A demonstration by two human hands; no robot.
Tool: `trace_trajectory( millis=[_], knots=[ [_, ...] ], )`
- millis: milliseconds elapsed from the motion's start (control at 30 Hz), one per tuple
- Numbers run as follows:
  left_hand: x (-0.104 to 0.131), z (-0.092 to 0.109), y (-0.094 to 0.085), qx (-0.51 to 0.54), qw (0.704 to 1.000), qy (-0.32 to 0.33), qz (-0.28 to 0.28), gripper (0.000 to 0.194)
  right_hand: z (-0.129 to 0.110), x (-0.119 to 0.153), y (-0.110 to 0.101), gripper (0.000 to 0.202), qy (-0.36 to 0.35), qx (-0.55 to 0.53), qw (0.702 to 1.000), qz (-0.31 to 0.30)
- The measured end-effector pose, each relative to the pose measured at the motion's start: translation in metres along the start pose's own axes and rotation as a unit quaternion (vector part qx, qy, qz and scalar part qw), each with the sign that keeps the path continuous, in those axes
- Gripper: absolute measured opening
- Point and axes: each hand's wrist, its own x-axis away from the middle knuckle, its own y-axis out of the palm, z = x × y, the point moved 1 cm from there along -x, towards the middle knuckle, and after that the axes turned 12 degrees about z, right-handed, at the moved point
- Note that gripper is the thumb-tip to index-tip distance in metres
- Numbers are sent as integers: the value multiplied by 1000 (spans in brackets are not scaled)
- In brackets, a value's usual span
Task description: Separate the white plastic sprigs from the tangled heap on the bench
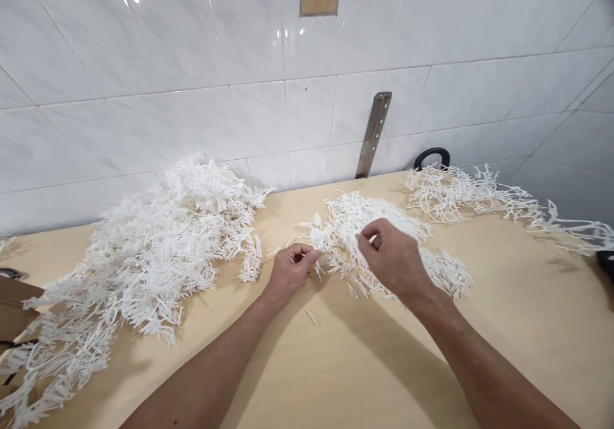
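Note:
My left hand is closed in a pinch at the left edge of the middle pile, its thumb and finger on a white branching sprig. Just to the right, my right hand hovers over the middle pile of small white pieces. Its thumb and index finger are pressed together, and whatever they hold is too small or hidden to make out. A few loose white slivers lie on the wooden table below my left hand.
A large heap of white branching sprigs spreads over the left side. Bare, thinner white stems lie at the back right, in front of a black ring-shaped handle. A metal strip leans on the tiled wall. A brown box stands far left.

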Motion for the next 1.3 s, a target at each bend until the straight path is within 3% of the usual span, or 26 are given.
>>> trace_trajectory(
  millis=[100,167,233,333,433,567,733,900,1033,1167,1300],
  knots=[
    [1,-1,1,7,1000,1,-1,37,26,-17,-13,12,-4,80,993,84],
    [1,0,2,6,1000,7,0,35,28,-20,-16,16,-6,92,990,106],
    [2,1,2,-1,1000,19,4,33,18,-15,-13,21,7,53,996,70],
    [5,3,4,-24,998,56,15,27,-8,1,-1,33,31,-39,996,-72],
    [9,4,6,-43,995,86,18,26,-26,14,11,32,29,-71,987,-144],
    [12,5,8,-43,996,76,-6,30,-25,20,20,24,62,-98,982,-149],
    [10,7,6,-27,999,-3,-36,37,-25,22,23,21,108,-148,972,-150],
    [10,7,5,-6,1000,-19,-8,36,-30,26,25,20,118,-184,961,-172],
    [10,4,6,-1,1000,20,19,36,-28,27,26,22,105,-199,959,-173],
    [9,3,5,-43,994,94,20,21,-28,29,27,20,101,-180,962,-178],
    [10,5,6,-51,995,80,23,15,-31,32,28,14,42,-166,973,-156]
  ],
)
